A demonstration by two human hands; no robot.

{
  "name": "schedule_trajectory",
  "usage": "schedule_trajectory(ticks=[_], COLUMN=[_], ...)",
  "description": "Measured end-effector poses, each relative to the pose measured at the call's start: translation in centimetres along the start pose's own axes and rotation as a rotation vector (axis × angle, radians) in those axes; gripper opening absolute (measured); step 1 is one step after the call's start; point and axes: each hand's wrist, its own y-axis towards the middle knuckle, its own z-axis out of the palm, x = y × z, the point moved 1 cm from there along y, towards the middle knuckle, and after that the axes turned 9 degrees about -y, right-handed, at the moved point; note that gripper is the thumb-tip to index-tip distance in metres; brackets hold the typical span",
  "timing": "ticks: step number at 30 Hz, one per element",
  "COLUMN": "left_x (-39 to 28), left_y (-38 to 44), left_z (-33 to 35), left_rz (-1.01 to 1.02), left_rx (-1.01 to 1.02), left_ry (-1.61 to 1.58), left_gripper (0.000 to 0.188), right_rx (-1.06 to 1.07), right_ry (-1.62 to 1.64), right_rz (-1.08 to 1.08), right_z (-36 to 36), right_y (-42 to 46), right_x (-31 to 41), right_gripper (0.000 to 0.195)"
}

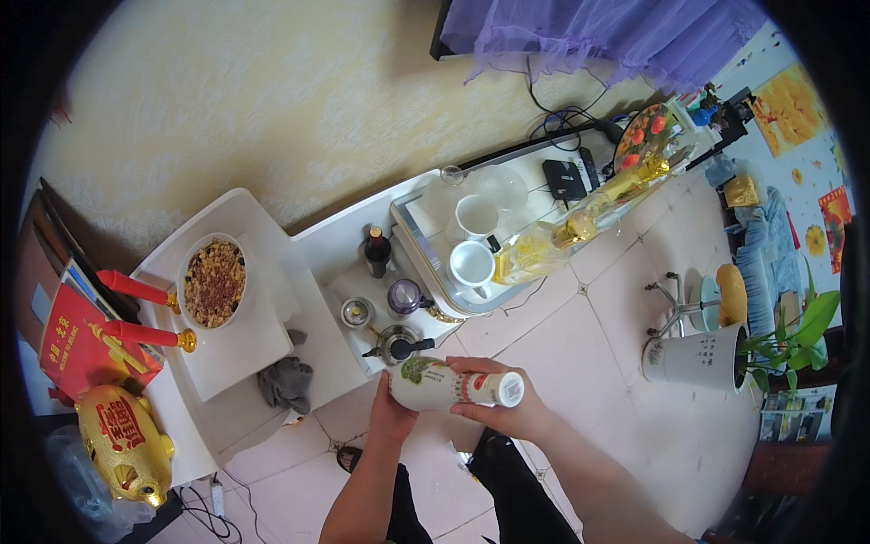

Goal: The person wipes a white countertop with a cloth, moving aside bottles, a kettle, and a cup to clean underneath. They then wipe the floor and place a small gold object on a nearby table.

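Observation:
Between both hands lies a white bottle [435, 384] with a white cap, tilted on its side, bearing a green picture and writing. My right hand [506, 404] grips it around the neck near the cap. At the other end, my left hand [397, 411] holds the bottle's base. Just beyond the bottle stand a steel kettle [396, 345], a purple-lidded flask [405, 297] and a glass jar [357, 313] on the low white shelf. A dark bottle [377, 253] is upright behind them.
White mugs [472, 262] and a clear package with gold ornaments [537, 251] sit on the tray-like cabinet top [431, 268]. A bowl of mixed grains [214, 282], red candles [139, 289] and a golden pig figurine [126, 442] are at left. A potted plant [693, 360] stands at right.

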Motion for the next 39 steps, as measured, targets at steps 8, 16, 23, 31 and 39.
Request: schedule_trajectory(ticks=[8,16,23,31,39], left_x=[1.0,-2.0,-3.8,1.0,5.9], left_y=[-0.3,1.3,-0.5,-6.9,-15.7], left_z=[-1.1,-2.9,0.5,-10.4,-17.1], left_rz=[-0.045,-0.005,-0.055,-0.035,-0.137], left_rx=[0.022,-0.042,0.047,-0.419,-0.796], left_ry=[-0.001,-0.001,-0.036,0.15,0.384], left_gripper=[0.048,0.046,0.058,0.054,0.033], right_rx=[-0.028,-0.147,-0.213,-0.447,-0.803], right_ry=[-0.357,-0.368,-0.152,-0.176,-0.072], right_rz=[-0.085,-0.267,-0.039,-0.143,-0.337], right_z=[0.7,3.4,1.9,-7.3,-17.8], right_y=[-1.4,0.3,0.3,-1.0,0.3], right_x=[2.1,0.9,2.8,8.8,13.1], right_gripper=[0.052,0.049,0.049,0.047,0.046])
